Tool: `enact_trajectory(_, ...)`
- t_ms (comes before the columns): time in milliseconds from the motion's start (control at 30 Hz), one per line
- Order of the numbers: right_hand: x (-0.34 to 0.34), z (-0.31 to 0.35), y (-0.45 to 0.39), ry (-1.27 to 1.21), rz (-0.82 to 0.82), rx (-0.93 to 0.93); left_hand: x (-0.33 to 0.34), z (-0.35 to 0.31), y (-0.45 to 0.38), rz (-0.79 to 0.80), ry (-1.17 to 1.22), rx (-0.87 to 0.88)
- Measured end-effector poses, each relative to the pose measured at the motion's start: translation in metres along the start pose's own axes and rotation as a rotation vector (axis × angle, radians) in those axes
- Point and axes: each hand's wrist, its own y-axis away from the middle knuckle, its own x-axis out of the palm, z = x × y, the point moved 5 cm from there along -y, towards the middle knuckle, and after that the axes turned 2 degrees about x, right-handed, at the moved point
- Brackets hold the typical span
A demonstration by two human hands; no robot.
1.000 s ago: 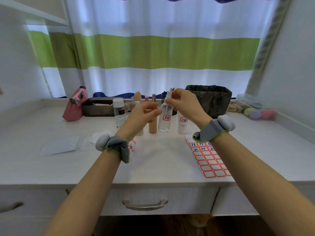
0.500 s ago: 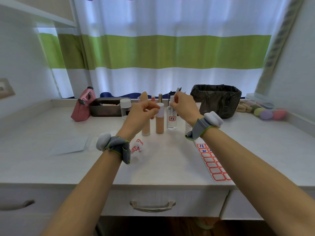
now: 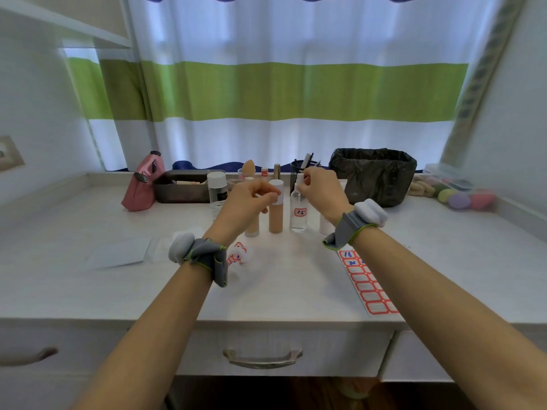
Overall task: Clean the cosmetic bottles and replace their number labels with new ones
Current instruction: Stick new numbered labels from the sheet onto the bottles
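Observation:
A clear bottle [image 3: 298,216] with a red-framed label "15" stands upright on the white counter [image 3: 281,285]. My right hand [image 3: 321,187] pinches its top. Left of it stands a beige bottle [image 3: 276,214] with a white cap, and a second beige bottle [image 3: 252,229] is mostly hidden behind my left hand [image 3: 250,201]. That hand's fingers are curled, with the fingertips in front of the white cap; nothing shows in its grip. A sheet of red-framed labels [image 3: 367,287] lies under my right forearm. A white bottle [image 3: 325,226] peeks out behind my right wrist.
Crumpled old labels on cotton [image 3: 238,253] lie by my left wrist, with a white sheet [image 3: 118,253] further left. Along the back stand a pink pouch [image 3: 142,184], a dark tray [image 3: 183,187], a white-capped bottle [image 3: 217,187], a black-lined bin [image 3: 373,173] and coloured sponges [image 3: 461,196].
The clear bottle "15" went from being held up between both hands to standing in the row on the counter. Both hands moved back with it.

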Motion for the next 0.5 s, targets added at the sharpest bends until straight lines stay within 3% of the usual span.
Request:
enact_trajectory(300, -0.035, -0.013, 0.033, -0.131, -0.116, -0.05, 0.035, -0.013, 0.008, 0.08, 0.0, 0.012)
enact_trajectory(500, -0.048, -0.071, 0.065, -0.044, -0.042, 0.056, 0.102, -0.02, 0.022, 0.361, -0.134, 0.066)
